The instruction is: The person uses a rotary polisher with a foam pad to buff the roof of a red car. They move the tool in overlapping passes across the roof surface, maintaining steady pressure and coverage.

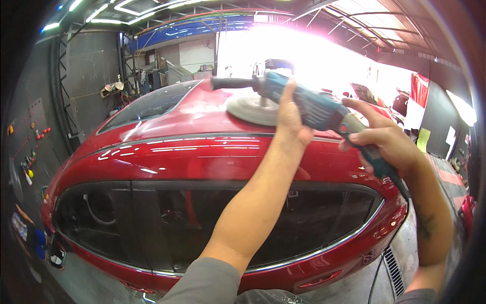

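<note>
A teal and black rotary polisher is held over the roof of a glossy red car. My left hand grips the front of its body, the thumb pointing up along the side. Around the rear handle, my right hand is closed, with its index finger stretched forward along the housing. The round, pale buffing pad is blurred and lies nearly flat over the roof; its exact contact is hard to tell. A black side handle juts left from the polisher head, with neither hand on it.
Dark side windows and a door handle face me. A black cord hangs on the right near a floor drain grate. Tools hang on the left wall. Part of a person shows at lower left.
</note>
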A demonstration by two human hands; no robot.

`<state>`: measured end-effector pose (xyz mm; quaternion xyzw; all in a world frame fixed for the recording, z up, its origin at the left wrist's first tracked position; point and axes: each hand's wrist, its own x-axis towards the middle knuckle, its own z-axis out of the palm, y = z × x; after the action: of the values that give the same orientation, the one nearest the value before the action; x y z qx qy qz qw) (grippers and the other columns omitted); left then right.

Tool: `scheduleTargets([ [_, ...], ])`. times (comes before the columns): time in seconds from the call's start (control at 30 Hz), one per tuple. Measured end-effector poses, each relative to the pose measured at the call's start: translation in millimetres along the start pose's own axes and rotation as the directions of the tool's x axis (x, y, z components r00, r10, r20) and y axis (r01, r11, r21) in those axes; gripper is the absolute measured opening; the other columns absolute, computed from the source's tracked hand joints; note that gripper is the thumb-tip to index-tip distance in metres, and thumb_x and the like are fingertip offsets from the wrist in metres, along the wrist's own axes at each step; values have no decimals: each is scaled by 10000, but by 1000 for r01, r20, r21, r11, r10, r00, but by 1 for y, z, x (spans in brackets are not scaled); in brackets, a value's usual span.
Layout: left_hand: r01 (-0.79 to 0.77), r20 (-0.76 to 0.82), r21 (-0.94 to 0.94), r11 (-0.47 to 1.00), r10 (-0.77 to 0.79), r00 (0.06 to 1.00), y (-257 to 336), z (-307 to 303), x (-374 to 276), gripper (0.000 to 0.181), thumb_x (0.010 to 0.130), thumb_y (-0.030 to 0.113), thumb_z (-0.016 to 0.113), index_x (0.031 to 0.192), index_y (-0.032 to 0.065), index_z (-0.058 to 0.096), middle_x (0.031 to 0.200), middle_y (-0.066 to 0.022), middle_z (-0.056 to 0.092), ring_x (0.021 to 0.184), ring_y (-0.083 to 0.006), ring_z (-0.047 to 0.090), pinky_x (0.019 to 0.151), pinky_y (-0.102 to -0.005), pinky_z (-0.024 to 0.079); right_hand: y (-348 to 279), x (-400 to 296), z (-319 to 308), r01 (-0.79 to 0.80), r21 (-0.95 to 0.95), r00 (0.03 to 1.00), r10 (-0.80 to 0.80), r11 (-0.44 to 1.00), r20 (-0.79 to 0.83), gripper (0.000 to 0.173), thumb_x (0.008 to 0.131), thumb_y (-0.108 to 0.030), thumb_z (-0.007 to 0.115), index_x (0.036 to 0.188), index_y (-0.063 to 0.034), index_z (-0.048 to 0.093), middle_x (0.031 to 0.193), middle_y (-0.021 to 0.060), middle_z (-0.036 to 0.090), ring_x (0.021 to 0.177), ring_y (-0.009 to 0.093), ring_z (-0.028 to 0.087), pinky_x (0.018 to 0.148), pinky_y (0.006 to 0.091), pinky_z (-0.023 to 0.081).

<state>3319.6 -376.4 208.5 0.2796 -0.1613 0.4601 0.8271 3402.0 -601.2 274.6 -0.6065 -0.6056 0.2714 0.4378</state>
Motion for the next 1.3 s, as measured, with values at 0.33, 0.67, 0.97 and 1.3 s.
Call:
scheduleTargets([
  [0.33,-34,-72,443,896,73,995,160,-2,-77,394,975,376,762,1251,118,650,1098,-107,755,957,-270,760,883,-452,644,-6,10,125,-32,728,930,-248,685,273,1021,868,1,631,1733,-171,116,1150,205,565,655,240,662,496,397,595],
  [0.67,268,-180,436,859,-208,961,260,5,-167,783,1014,568,679,1428,-71,500,1230,-238,636,1144,-343,673,951,-506,629,-27,-13,278,-20,876,876,-414,482,247,1040,885,75,563,1735,-239,52,1194,233,546,679,182,642,572,357,584],
  [0.97,351,-64,385,853,-355,933,219,-20,-158,802,1031,559,631,1458,-99,462,1293,-269,606,1167,-389,668,961,-557,613,12,-38,305,231,768,906,-420,598,55,986,948,30,590,1736,-209,48,1755,165,101,901,226,622,786,359,545],
  [1.3,505,14,326,799,-538,843,88,-23,-83,749,1030,504,627,1490,-66,474,1291,-298,646,1133,-428,709,914,-585,652,64,-42,237,414,711,907,-323,568,-270,944,934,-35,620,1726,-130,115,1670,277,260,1538,452,295,1297,532,228],
])
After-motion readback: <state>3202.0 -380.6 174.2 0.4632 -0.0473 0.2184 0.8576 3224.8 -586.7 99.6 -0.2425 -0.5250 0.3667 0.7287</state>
